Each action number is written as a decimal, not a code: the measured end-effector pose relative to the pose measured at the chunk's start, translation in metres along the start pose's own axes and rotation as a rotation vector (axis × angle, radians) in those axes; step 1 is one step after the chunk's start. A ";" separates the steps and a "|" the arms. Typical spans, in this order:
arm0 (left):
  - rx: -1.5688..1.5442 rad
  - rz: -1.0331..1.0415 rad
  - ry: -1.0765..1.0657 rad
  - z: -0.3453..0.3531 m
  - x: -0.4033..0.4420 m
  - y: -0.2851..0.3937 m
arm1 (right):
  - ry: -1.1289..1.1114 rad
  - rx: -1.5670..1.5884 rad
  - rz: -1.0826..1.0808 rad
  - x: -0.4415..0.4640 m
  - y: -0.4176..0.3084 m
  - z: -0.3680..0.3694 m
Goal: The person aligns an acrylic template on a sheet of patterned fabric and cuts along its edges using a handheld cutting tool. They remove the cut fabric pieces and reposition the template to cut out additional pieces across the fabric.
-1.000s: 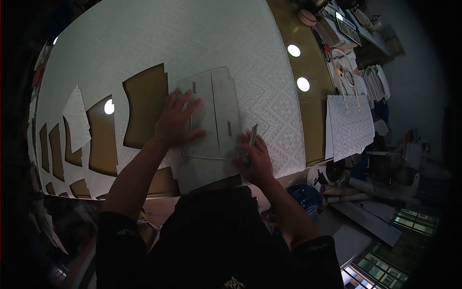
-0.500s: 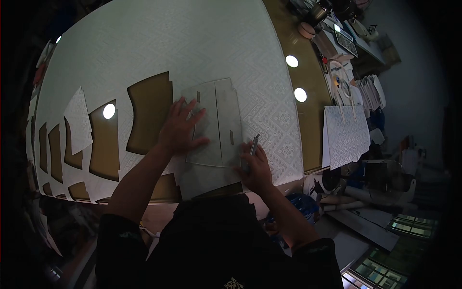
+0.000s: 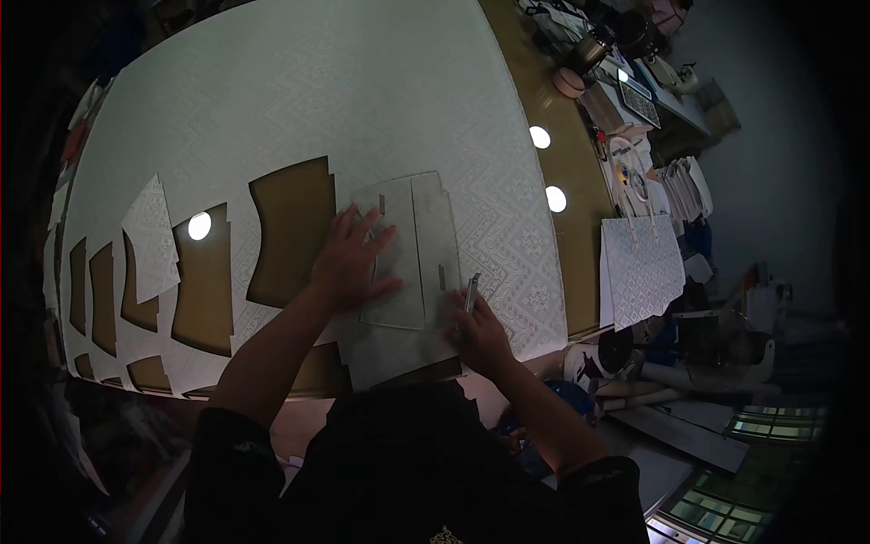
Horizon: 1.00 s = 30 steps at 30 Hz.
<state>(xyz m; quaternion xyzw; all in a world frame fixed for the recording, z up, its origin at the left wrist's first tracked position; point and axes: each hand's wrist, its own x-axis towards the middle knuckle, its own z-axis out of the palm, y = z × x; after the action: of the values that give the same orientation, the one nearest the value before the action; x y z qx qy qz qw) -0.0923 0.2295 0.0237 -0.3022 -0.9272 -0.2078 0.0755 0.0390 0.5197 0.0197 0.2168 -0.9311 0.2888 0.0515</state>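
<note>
White patterned material (image 3: 399, 82) covers the brown table, with several shaped openings cut through it. On it lies a pale template (image 3: 435, 218) with a dark centre line and two small slots. My left hand (image 3: 349, 263) rests flat on the template's left part, fingers spread. At the template's lower right edge, my right hand (image 3: 480, 331) is closed around a slim metallic cutter (image 3: 471, 292) whose tip points up and away. Left of my left hand is a large curved opening (image 3: 294, 231) showing the brown surface.
A loose patterned piece (image 3: 154, 240) lies at the left. Along the right are a brown table strip (image 3: 580, 263), a hanging patterned sheet (image 3: 642, 272), a calculator-like device (image 3: 639, 102), a pink round object (image 3: 569, 82) and a dark metallic container (image 3: 591, 50).
The whole view has shifted, so the table and both hands appear lower. My left hand stays spread on the template; my right hand still holds the cutter beside its edge.
</note>
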 end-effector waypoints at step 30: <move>0.240 -0.179 -0.706 -0.016 0.089 0.089 | 0.158 0.084 0.021 -0.022 -0.023 -0.009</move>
<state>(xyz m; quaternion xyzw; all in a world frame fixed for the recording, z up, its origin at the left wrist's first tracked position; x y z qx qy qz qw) -0.1111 0.3343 0.0917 -0.2618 -0.9367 0.0133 -0.2321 0.0684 0.5160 0.0337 0.1858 -0.9134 0.3442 0.1125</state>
